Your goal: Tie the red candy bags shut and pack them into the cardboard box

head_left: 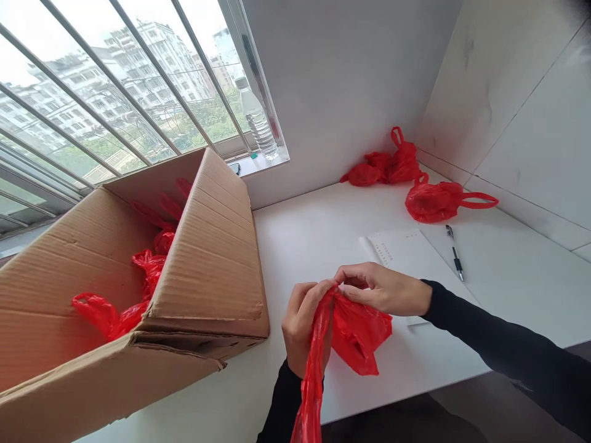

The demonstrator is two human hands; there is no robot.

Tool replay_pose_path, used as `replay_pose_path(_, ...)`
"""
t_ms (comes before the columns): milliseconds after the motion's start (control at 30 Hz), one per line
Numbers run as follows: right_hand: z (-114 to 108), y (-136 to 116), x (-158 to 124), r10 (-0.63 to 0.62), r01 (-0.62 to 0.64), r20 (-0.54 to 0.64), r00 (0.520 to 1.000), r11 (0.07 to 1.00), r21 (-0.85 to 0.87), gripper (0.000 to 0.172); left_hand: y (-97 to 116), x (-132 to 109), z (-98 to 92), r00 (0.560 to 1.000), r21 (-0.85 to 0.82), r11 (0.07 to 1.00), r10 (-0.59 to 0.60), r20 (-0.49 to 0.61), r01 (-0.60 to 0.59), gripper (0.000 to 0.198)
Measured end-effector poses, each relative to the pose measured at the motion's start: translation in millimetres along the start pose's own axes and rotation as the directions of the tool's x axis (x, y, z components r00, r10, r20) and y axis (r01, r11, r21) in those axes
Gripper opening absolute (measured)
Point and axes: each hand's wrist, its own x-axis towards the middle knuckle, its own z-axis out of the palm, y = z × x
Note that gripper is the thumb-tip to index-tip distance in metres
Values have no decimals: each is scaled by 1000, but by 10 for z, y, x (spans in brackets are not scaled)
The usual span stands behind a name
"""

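A red plastic bag [360, 329] is held up over the front of the white table, pinched between both hands. My left hand [305, 323] is closed round its gathered upper part, and a long twisted strip of the bag hangs down toward the bottom of the view. With thumb and fingertips together, my right hand [376, 289] grips the bag right beside the left fingers. Below the hands the bag's crumpled body spreads to the right. What is inside it, if anything, cannot be seen.
An open cardboard box [207, 246] at the left holds several red bags [152, 271]. More red bags [434, 200] lie at the back right. A notebook [415, 252] and a pen [455, 253] lie on the table [295, 234]. A water bottle [258, 120] stands on the windowsill.
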Motion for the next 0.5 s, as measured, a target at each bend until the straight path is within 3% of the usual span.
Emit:
replay_pose_path(133, -3, -107, -19, -45, 35, -193, 980, 998, -57, 19, 15, -18, 1, 1000, 19, 1000, 9, 22, -9, 32)
replay_pose_path(267, 37, -148, -32, -51, 52, -358, 932, 999, -6, 16, 113, -67, 51, 995, 28, 995, -96, 36, 95, 34)
replay_pose_path(400, -8, 18, -133, -81, -20, -495, 865, 980, -196, 16, 92, -289, -24, 972, 16, 973, -229, -62, 230, 37)
replay_pose_path(500, -99, 236, -254, -20, -142, -579, 815, 962, -233, 20, -45, -538, -186, 943, 104, 939, -319, -96, 328, 37)
